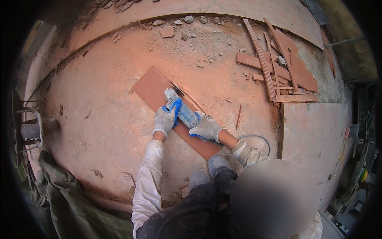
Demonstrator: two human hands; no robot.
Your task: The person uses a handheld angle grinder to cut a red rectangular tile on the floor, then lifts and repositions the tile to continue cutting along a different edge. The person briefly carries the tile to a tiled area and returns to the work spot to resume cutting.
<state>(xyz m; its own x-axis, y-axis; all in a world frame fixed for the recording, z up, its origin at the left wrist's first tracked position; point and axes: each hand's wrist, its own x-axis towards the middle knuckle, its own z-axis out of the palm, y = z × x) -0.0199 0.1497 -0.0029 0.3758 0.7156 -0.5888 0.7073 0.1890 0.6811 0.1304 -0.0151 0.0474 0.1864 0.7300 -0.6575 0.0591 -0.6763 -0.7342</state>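
Head view: grips the grinder [187, 115] two-handed, left hand [165, 118] curled round its front, right hand [207, 127] closed round its rear, fingers partly hidden. Holds the disc [178, 89] at the long right edge of the tile [151, 87], flat on the floor [99, 99] just ahead of the boots [218, 164]. Looks partway through cutting, with a thin strip [193, 100] along that edge; cannot tell how much remains joined.

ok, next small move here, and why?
Probably ease the grinder slightly along the long edge of the red tile: its disc sits near that edge, beside a thin strip, and the left hand and right hand both hold the grinder.
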